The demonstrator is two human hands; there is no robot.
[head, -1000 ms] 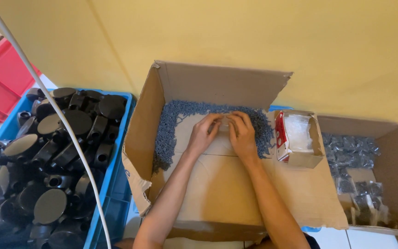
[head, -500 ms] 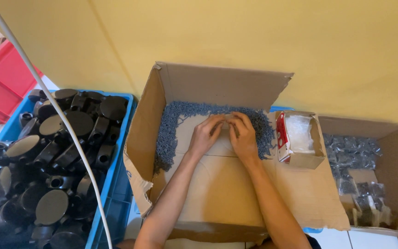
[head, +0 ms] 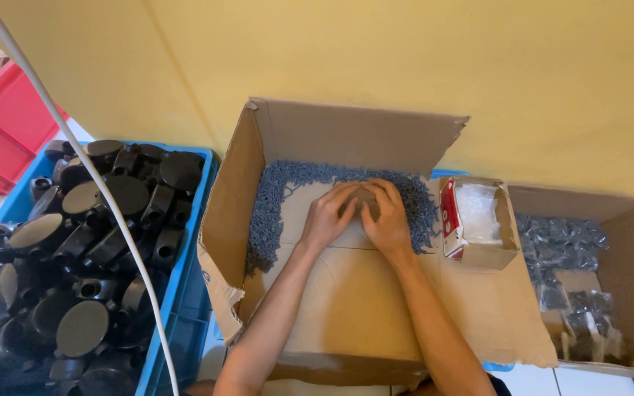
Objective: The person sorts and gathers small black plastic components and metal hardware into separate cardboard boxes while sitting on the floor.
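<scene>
Both hands down inside the cardboard box (head: 295, 139). Left hand (head: 329, 216) and right hand (head: 387, 220) lie side by side, thumbs nearly touching, fingers curled forward and pressed together at the edge of the heap of small grey screws (head: 273, 198). I cannot tell whether either hand actually pinches any; the fingertips hide what is under them.

Screws sit banked along the far wall and down the left wall of the box, an L-shaped drift, leaving the brown cardboard floor bare under my wrists and forearms. That bare patch gives my hands a flat place to work from. Screws look fine, loose, dull blue-grey, granular as gravel.

Box flaps: near one folded flat toward me, left one torn and ragged at its lower corner.

Just right of my right hand, a small red and white carton (head: 478, 224) stands open with clear plastic inside. Farther right, a second cardboard box (head: 625, 249) holds small clear bags of grey hardware.

Left: blue crate (head: 185, 323) heaped with black plastic fittings (head: 104, 220), round-capped, matte. White cable (head: 111, 213) crosses over it. Red crate (head: 1, 139) behind.
</scene>
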